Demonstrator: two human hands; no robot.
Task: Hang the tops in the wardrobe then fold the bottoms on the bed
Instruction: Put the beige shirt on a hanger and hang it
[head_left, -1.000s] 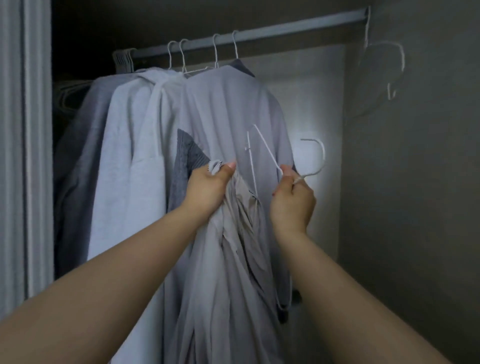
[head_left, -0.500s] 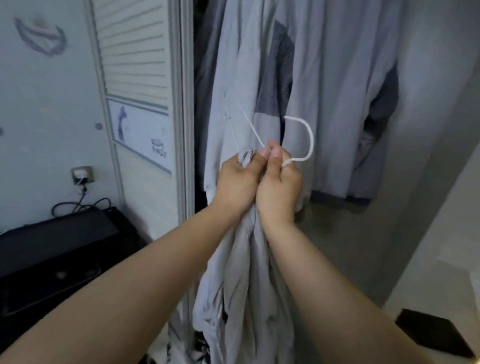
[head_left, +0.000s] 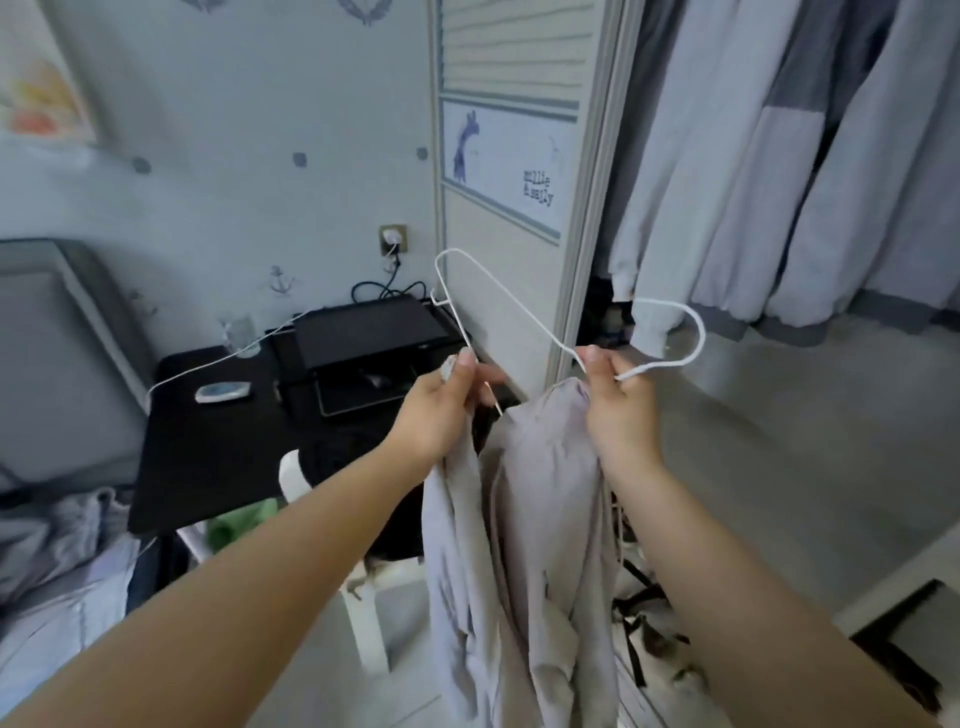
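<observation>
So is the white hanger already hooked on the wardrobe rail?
No, the right hand holds the white hanger by its neck, out in front of the wardrobe.

One camera gave the only view, worn on the head and aimed forward and down along both forearms. It sat close to the left hand (head_left: 441, 405) and right hand (head_left: 618, 400), which met near the centre of the frame with a hanger (head_left: 519, 306) between them. It faced the wardrobe door (head_left: 509, 171), with hung tops (head_left: 779, 171) filling the upper right corner and a black desk (head_left: 218, 441) at the left. The wide lens bent straight lines toward the edges. No second view shared the scene
</observation>
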